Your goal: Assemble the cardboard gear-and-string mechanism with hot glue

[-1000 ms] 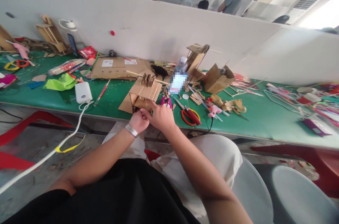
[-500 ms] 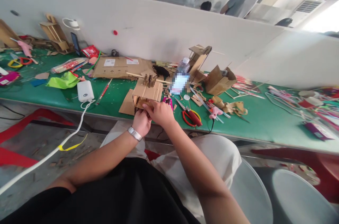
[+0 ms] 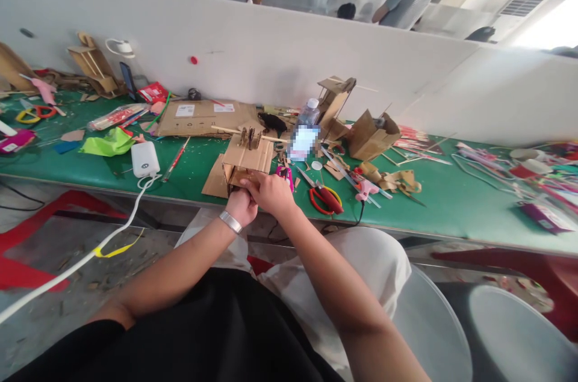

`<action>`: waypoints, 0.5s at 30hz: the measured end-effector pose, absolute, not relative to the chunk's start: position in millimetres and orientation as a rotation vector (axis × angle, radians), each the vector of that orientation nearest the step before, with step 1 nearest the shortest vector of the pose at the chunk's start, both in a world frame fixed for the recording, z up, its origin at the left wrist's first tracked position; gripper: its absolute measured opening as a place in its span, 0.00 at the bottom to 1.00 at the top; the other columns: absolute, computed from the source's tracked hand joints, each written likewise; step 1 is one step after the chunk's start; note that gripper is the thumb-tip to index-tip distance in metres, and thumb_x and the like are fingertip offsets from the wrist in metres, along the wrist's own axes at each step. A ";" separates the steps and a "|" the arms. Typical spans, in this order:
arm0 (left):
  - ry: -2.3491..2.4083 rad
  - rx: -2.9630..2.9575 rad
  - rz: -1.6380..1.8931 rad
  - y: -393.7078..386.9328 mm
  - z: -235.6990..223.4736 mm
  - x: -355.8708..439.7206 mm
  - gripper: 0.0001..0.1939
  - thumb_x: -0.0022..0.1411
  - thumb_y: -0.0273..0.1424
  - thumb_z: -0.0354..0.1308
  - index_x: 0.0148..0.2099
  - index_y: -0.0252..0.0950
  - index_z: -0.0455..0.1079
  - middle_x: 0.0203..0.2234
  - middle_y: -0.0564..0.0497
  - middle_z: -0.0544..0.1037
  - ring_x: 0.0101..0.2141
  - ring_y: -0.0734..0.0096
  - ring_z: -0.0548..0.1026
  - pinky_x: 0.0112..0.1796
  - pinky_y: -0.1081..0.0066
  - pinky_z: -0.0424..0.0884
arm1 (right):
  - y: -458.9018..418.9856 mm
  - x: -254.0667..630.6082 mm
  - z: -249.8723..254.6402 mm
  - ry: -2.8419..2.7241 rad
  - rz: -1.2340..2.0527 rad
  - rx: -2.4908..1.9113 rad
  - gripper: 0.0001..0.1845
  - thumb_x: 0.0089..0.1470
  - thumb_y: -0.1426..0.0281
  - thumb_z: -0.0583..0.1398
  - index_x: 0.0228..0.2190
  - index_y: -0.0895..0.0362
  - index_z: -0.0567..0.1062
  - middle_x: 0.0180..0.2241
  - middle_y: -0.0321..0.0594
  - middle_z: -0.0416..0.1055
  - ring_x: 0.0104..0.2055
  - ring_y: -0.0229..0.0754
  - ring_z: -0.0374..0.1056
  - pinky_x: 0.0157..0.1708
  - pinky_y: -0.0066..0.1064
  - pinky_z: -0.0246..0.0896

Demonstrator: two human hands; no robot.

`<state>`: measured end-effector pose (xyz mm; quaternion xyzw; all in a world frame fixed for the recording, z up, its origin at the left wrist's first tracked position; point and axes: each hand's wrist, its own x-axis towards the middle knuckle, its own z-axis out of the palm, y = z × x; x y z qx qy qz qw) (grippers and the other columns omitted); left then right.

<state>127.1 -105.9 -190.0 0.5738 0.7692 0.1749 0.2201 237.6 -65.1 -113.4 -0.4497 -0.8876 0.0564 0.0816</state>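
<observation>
A small box-like cardboard model (image 3: pixel 247 152) stands at the table's near edge, with cardboard discs (image 3: pixel 250 138) and a thin wooden stick (image 3: pixel 226 129) on its top. My left hand (image 3: pixel 241 206) is closed at the model's lower front, its fingertips hidden under the cardboard. From the right, my right hand (image 3: pixel 274 194) grips the front panel (image 3: pixel 241 175), thumb and forefinger close together near the left hand. Beside my right hand lie a pink-purple item (image 3: pixel 284 175) and orange-yellow scissors (image 3: pixel 326 198). A flat cardboard piece (image 3: pixel 214 178) sticks out left of the model.
A phone (image 3: pixel 303 142) leans on a clear bottle (image 3: pixel 310 111) behind the model. On the right lies a pink glue gun (image 3: pixel 363 189) with a cable. A white power bank (image 3: pixel 145 159) and its cable are on the left. Cardboard scraps and a white partition (image 3: pixel 253 39) stand behind.
My left hand has shifted slightly, its fingers now further under the model's front. The right hand has moved a little and stays on the front panel. The camera view has shifted slightly.
</observation>
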 end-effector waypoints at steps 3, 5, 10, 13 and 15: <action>2.153 1.584 0.357 -104.9 -188.0 127.5 0.22 0.73 0.39 0.66 0.62 0.34 0.73 0.57 0.40 0.78 0.53 0.54 0.80 0.52 0.53 0.81 | -65.8 237.5 -115.2 -2.637 0.174 -1.361 0.37 0.71 0.40 0.49 0.63 0.49 0.78 0.46 0.50 0.86 0.49 0.56 0.84 0.46 0.37 0.75; 2.166 1.587 0.304 -104.0 -186.1 127.6 0.21 0.73 0.39 0.66 0.62 0.35 0.73 0.57 0.41 0.78 0.53 0.55 0.80 0.52 0.53 0.81 | -66.0 237.7 -115.6 -2.626 0.177 -1.363 0.37 0.71 0.40 0.50 0.63 0.49 0.78 0.46 0.50 0.86 0.49 0.56 0.84 0.46 0.37 0.75; 2.173 1.621 0.266 -104.5 -182.0 124.4 0.22 0.73 0.39 0.66 0.63 0.35 0.73 0.57 0.41 0.78 0.53 0.54 0.80 0.52 0.53 0.81 | -66.4 237.9 -113.9 -2.630 0.159 -1.373 0.38 0.71 0.40 0.49 0.64 0.50 0.77 0.44 0.51 0.86 0.48 0.57 0.84 0.46 0.38 0.75; 2.180 1.652 0.303 -106.5 -184.4 122.2 0.21 0.73 0.39 0.65 0.62 0.35 0.73 0.57 0.41 0.78 0.53 0.55 0.80 0.51 0.52 0.81 | -66.8 238.0 -112.3 -2.656 0.171 -1.370 0.40 0.72 0.39 0.46 0.64 0.52 0.76 0.44 0.52 0.86 0.49 0.58 0.83 0.47 0.39 0.75; 2.198 1.683 0.371 -107.3 -188.1 121.3 0.21 0.73 0.39 0.65 0.62 0.35 0.73 0.57 0.41 0.78 0.52 0.55 0.80 0.51 0.53 0.81 | -67.2 238.4 -111.6 -2.670 0.185 -1.369 0.41 0.72 0.39 0.45 0.63 0.53 0.76 0.44 0.53 0.85 0.49 0.58 0.83 0.47 0.40 0.74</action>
